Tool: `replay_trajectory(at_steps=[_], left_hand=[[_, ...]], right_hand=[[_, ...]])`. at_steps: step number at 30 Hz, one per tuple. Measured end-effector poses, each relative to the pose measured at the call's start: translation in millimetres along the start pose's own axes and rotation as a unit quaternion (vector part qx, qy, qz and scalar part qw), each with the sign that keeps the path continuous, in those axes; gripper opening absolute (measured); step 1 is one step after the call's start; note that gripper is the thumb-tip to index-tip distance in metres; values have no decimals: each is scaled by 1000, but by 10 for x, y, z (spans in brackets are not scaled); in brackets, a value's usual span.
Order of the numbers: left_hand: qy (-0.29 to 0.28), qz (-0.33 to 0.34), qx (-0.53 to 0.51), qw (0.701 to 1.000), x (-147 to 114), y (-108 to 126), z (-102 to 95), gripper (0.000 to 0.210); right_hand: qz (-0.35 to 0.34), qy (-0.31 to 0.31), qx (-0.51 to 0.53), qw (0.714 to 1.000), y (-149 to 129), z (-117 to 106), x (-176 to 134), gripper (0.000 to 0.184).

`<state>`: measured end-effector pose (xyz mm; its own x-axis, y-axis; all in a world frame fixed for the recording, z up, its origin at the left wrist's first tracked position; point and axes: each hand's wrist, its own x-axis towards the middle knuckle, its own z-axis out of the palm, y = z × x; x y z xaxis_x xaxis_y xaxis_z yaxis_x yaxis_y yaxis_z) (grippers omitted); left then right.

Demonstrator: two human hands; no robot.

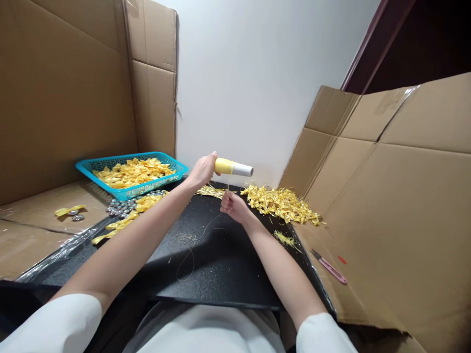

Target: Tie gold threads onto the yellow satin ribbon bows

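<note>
My left hand [203, 170] is wrapped round a cone-shaped thread spool [225, 165], yellow with a pale grey end, tilted nearly flat above the table. Just below it, my right hand [233, 206] is closed with its fingers pinched on the thread [228, 186], which runs up towards the spool. A loose tangle of thin thread [186, 240] lies on the black table [228, 274] and trails up to the right hand. Behind the hands is a bundle of gold strips [210, 191], partly hidden by the left arm.
A blue basket [130, 192] full of yellow bows stands back left. Near it lie silver round pieces [123, 208] and yellow ribbons [117, 225]. Gold bows [281, 203] are heaped back right, with thread scraps [285, 239] and pink snips [329, 267] nearer. Cardboard walls [412, 196] stand on both sides.
</note>
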<state>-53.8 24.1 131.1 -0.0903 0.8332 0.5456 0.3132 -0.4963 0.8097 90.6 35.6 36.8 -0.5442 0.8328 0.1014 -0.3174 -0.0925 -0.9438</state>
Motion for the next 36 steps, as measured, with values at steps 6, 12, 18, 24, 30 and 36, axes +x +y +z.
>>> replay_trajectory(at_steps=[6,12,18,24,30,36], left_hand=[[-31,-60,48,997,12,12,-14,37],[-108,-78,87,987,25,-95,11,42],[-93,-92,129,983,78,-186,-19,42],[-70,-62,272,958,77,-156,-43,44],[-2,-67,310,948,90,-179,-84,50],[117,-70,262,955,169,-216,-246,49]], right_hand=[[-74,159,-22,984,-118,-405,55,41],[-164,261,-13,951,-338,-599,-23,41],[-254,238,11,937,-731,-529,-199,34],[-291,90,-20,952,-1072,-59,-462,28],[-182,-130,-117,968,-1051,530,-706,41],[-89,-273,-90,954,-987,478,-677,37]])
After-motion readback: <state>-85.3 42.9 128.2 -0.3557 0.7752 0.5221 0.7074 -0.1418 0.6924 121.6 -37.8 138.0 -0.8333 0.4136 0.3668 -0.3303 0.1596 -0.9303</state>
